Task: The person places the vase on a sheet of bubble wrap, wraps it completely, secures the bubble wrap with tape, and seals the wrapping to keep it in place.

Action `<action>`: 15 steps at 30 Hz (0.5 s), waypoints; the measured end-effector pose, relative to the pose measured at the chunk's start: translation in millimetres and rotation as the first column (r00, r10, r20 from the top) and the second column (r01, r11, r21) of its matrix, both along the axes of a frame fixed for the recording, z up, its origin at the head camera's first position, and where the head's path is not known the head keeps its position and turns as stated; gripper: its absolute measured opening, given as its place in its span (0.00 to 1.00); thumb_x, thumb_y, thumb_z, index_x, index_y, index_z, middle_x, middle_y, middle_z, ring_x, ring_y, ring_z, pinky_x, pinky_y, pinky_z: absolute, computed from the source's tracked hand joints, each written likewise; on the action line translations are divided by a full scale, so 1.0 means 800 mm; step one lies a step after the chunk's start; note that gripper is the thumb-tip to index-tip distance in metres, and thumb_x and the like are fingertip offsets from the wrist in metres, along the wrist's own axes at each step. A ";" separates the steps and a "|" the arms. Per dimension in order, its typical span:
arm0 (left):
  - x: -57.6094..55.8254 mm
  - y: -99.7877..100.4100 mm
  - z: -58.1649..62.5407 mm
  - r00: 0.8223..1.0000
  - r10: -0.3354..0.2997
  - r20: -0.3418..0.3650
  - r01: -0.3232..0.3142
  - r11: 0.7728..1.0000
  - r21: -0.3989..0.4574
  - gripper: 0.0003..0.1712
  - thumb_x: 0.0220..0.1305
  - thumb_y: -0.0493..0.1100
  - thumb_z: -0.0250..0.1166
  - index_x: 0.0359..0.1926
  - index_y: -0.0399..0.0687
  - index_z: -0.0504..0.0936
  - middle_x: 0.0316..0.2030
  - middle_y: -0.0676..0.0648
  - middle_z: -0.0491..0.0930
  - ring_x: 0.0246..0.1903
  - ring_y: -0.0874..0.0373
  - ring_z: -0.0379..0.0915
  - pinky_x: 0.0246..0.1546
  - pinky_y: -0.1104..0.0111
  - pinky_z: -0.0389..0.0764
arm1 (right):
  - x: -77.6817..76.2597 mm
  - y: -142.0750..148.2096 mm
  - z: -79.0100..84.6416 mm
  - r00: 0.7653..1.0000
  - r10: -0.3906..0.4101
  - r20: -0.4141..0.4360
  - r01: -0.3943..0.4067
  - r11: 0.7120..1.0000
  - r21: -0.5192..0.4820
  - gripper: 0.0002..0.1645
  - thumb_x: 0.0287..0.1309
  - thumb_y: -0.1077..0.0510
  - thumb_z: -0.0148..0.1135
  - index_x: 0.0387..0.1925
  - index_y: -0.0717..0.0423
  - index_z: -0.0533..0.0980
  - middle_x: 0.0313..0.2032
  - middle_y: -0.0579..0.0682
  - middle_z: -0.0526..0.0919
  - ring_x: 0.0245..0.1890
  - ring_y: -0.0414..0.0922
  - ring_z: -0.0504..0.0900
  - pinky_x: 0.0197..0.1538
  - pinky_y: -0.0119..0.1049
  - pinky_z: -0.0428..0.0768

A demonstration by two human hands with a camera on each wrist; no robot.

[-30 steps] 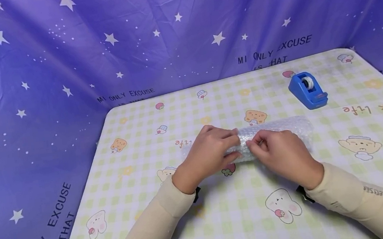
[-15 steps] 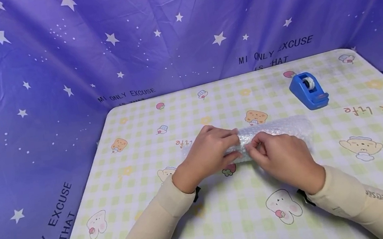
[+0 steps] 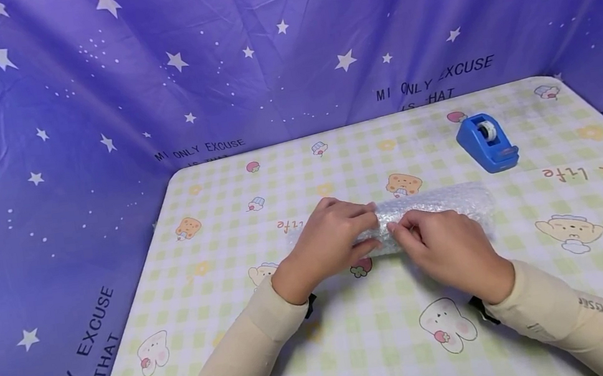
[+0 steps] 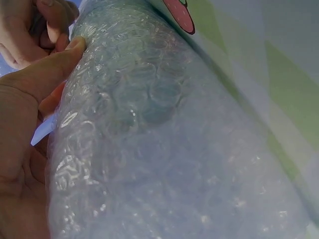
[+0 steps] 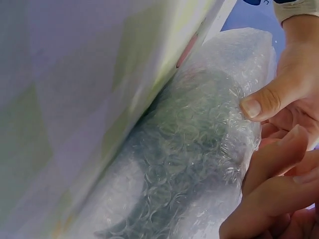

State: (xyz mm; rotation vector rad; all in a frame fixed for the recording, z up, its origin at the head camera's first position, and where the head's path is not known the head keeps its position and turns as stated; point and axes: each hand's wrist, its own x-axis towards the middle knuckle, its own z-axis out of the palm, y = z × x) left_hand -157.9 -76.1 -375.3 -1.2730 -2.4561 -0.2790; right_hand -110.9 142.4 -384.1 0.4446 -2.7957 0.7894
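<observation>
A roll of clear bubble wrap [image 3: 450,201] lies crosswise on the table, with a darker greenish shape showing dimly through its layers [image 5: 194,119]. My left hand [image 3: 332,234] grips the roll's left part, fingers over the far side and thumb [image 4: 60,62] on the near side. Just to the right of it, my right hand [image 3: 444,246] is curled, thumb and forefinger tips drawn together right at the upper surface of the wrap. In the right wrist view those fingers [image 5: 271,194] overlap the wrap's edge, close to the left thumb [image 5: 254,105]; nothing shows between them.
A blue tape dispenser [image 3: 485,143] with a roll of tape stands at the back right. The table [image 3: 245,370] wears a green-checked cover with cartoon prints. A purple star-patterned curtain [image 3: 245,94] hangs behind and along the sides.
The right hand has shifted slightly toward me and then a little to the right, its fingertips staying at the wrap. Left hand, roll and dispenser keep their places.
</observation>
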 end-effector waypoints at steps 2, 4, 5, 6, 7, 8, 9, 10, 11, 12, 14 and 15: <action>0.000 0.000 0.000 1.000 0.000 0.001 0.000 1.000 -0.001 0.12 0.58 0.54 0.77 0.37 0.57 0.85 0.56 0.53 0.87 0.52 0.62 0.84 0.52 0.61 0.75 | -0.001 0.000 -0.001 1.000 0.000 -0.026 0.000 1.000 -0.001 0.27 0.74 0.44 0.56 0.16 0.42 0.71 0.10 0.38 0.63 0.11 0.38 0.62 0.17 0.36 0.59; 0.000 0.000 -0.001 1.000 -0.001 0.000 0.001 1.000 -0.003 0.12 0.59 0.54 0.77 0.37 0.58 0.85 0.56 0.53 0.86 0.53 0.62 0.84 0.52 0.62 0.75 | -0.002 0.001 -0.002 0.998 0.002 -0.055 -0.002 1.000 0.000 0.31 0.74 0.44 0.56 0.12 0.42 0.66 0.10 0.38 0.60 0.10 0.38 0.60 0.17 0.35 0.57; 0.000 -0.001 -0.001 1.000 -0.001 0.001 0.001 1.000 -0.003 0.12 0.59 0.54 0.77 0.38 0.58 0.85 0.56 0.53 0.86 0.53 0.62 0.84 0.53 0.62 0.75 | -0.002 0.002 -0.002 0.998 0.004 -0.066 -0.004 1.000 0.002 0.32 0.74 0.44 0.56 0.11 0.42 0.64 0.10 0.38 0.59 0.10 0.38 0.59 0.17 0.35 0.57; 0.000 -0.001 -0.001 1.000 -0.002 0.003 0.002 1.000 -0.004 0.12 0.59 0.54 0.77 0.37 0.58 0.85 0.57 0.53 0.86 0.53 0.62 0.84 0.53 0.62 0.75 | -0.003 0.003 -0.002 0.997 0.006 -0.076 -0.006 1.000 0.003 0.33 0.74 0.44 0.56 0.10 0.42 0.62 0.10 0.38 0.58 0.10 0.37 0.58 0.17 0.35 0.56; 0.000 -0.001 -0.001 1.000 -0.002 0.005 0.002 1.000 -0.005 0.12 0.59 0.54 0.77 0.38 0.58 0.85 0.57 0.53 0.86 0.53 0.62 0.84 0.53 0.62 0.75 | -0.004 0.003 -0.003 0.997 0.012 -0.079 -0.012 1.000 0.000 0.34 0.75 0.44 0.55 0.10 0.43 0.61 0.10 0.38 0.57 0.10 0.37 0.57 0.17 0.34 0.56; 0.000 -0.001 -0.001 1.000 -0.002 0.006 0.002 1.000 -0.006 0.12 0.59 0.54 0.77 0.38 0.58 0.85 0.57 0.53 0.86 0.53 0.62 0.84 0.53 0.62 0.75 | -0.004 0.004 -0.002 0.997 0.017 -0.073 -0.017 1.000 -0.009 0.34 0.75 0.44 0.55 0.10 0.43 0.61 0.10 0.38 0.57 0.10 0.37 0.56 0.17 0.34 0.56; 0.000 -0.001 -0.001 1.000 -0.001 0.007 0.001 1.000 -0.008 0.12 0.59 0.54 0.77 0.38 0.58 0.85 0.57 0.53 0.86 0.54 0.63 0.83 0.53 0.62 0.75 | -0.005 0.005 -0.002 0.998 0.022 -0.061 -0.024 0.999 -0.022 0.35 0.76 0.45 0.54 0.09 0.43 0.61 0.10 0.37 0.56 0.10 0.36 0.56 0.17 0.34 0.56; 0.000 0.000 -0.001 1.000 0.000 0.007 0.000 1.000 -0.011 0.12 0.59 0.54 0.77 0.38 0.58 0.85 0.57 0.53 0.86 0.54 0.63 0.83 0.53 0.62 0.75 | -0.005 0.005 0.000 0.998 0.028 -0.048 -0.030 0.999 -0.038 0.35 0.77 0.45 0.52 0.09 0.43 0.61 0.10 0.37 0.56 0.11 0.36 0.56 0.17 0.33 0.57; 0.001 0.000 -0.001 1.000 0.001 0.008 -0.001 1.000 -0.012 0.12 0.59 0.54 0.77 0.38 0.58 0.85 0.57 0.53 0.86 0.54 0.63 0.83 0.53 0.62 0.75 | -0.006 0.006 0.001 0.999 0.034 -0.037 -0.036 0.998 -0.056 0.35 0.77 0.45 0.51 0.09 0.43 0.60 0.10 0.37 0.56 0.11 0.36 0.56 0.18 0.33 0.57; 0.001 0.000 0.000 1.000 0.002 0.008 -0.002 1.000 -0.015 0.12 0.59 0.54 0.77 0.38 0.58 0.85 0.57 0.53 0.86 0.54 0.63 0.83 0.53 0.62 0.75 | -0.006 0.007 0.003 0.999 0.041 -0.025 -0.043 0.996 -0.075 0.35 0.78 0.45 0.49 0.09 0.43 0.61 0.11 0.37 0.57 0.11 0.36 0.56 0.18 0.33 0.58; 0.001 0.000 0.000 1.000 0.004 0.008 -0.003 1.000 -0.020 0.12 0.59 0.54 0.77 0.38 0.58 0.85 0.57 0.53 0.86 0.55 0.63 0.83 0.54 0.62 0.75 | -0.007 0.009 0.006 0.999 0.045 -0.016 -0.046 0.994 -0.100 0.36 0.79 0.45 0.48 0.09 0.44 0.60 0.11 0.37 0.56 0.12 0.35 0.56 0.19 0.33 0.59; 0.001 0.000 0.001 1.000 0.005 0.007 -0.004 1.000 -0.023 0.11 0.59 0.54 0.77 0.38 0.58 0.84 0.57 0.54 0.86 0.55 0.63 0.83 0.54 0.62 0.75 | -0.008 0.010 0.008 0.999 0.045 -0.021 -0.047 0.994 -0.097 0.36 0.78 0.44 0.48 0.09 0.44 0.61 0.11 0.37 0.56 0.12 0.36 0.56 0.19 0.33 0.59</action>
